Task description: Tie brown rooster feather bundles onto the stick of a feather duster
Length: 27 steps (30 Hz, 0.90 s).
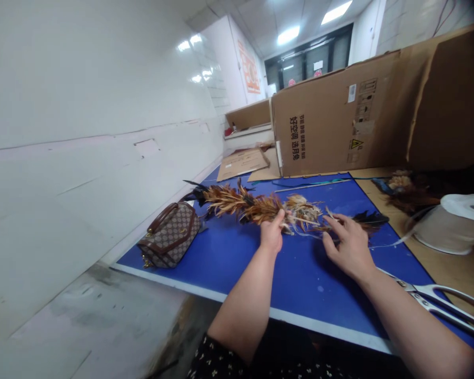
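Observation:
A long string of brown and orange feathers (240,202) lies across the blue table (292,273). My left hand (272,231) is closed around the string near its middle. My right hand (349,245) rests just to the right, its fingers pinched on a dark feather (369,217) and a thin pale thread that runs off to the right. The string's right end is partly hidden behind my fingers.
A patterned brown handbag (169,234) sits at the table's left edge. Large scissors (442,305) lie at the right, near a spool of pale thread (454,223). Loose feathers (406,189) and a big cardboard box (339,126) stand behind. A white wall runs along the left.

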Each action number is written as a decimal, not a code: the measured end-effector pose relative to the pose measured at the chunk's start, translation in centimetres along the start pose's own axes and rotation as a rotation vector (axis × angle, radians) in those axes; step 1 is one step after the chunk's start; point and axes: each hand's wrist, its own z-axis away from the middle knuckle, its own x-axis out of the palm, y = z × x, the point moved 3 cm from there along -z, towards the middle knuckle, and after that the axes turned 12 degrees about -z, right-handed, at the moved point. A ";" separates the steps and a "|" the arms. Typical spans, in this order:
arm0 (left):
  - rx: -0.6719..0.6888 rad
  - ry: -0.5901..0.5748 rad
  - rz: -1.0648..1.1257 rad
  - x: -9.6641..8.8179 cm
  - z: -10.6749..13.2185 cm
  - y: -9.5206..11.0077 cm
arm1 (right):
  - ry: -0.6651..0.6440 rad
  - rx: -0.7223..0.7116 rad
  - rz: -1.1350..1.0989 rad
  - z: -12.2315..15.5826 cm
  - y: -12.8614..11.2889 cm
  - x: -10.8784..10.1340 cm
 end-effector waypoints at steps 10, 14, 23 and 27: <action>-0.020 -0.338 -0.110 2.4 2.9 0.1 | -0.265 0.010 -0.056 0.7 -1.1 2.1; -0.018 -0.364 -0.113 2.5 2.8 -0.4 | -0.192 0.094 -0.041 0.6 -0.4 2.1; -0.031 0.025 -0.269 -0.6 -0.3 -0.1 | -0.059 0.187 -0.104 0.3 1.2 2.0; -0.034 0.333 -0.466 -4.6 -1.8 2.1 | -0.048 0.194 -0.145 0.4 1.3 2.0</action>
